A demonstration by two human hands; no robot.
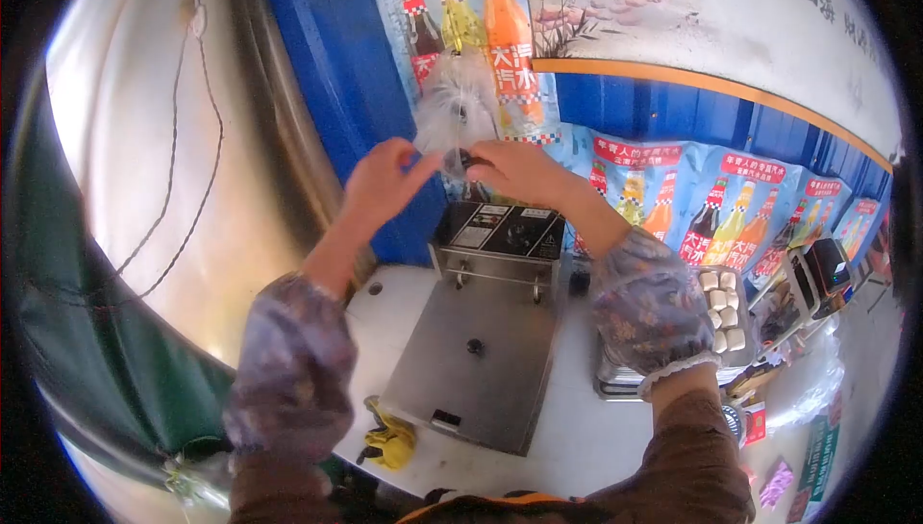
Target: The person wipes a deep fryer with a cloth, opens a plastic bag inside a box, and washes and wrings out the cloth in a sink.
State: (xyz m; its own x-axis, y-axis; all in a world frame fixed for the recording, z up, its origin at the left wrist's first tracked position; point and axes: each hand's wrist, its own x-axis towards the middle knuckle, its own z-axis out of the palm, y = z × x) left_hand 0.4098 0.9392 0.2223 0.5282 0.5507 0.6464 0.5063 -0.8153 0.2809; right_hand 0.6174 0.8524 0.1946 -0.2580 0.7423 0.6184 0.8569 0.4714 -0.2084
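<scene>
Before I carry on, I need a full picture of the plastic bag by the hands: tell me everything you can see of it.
The plastic bag looks thin, clear and colourless, with whitish creases and glints. It hangs roughly upright in front of the drinks poster, narrow at the top and wider below, and looks crumpled. The left hand and right hand meet its lower part; their exact grip is unclear. Whether it is one bag or several cannot be told.

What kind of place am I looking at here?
Probably a small food stall: soft-drink posters hang on the blue wall, a lidded steel appliance stands on the white counter, and pale, bun-like pieces sit in rows nearby.
</scene>
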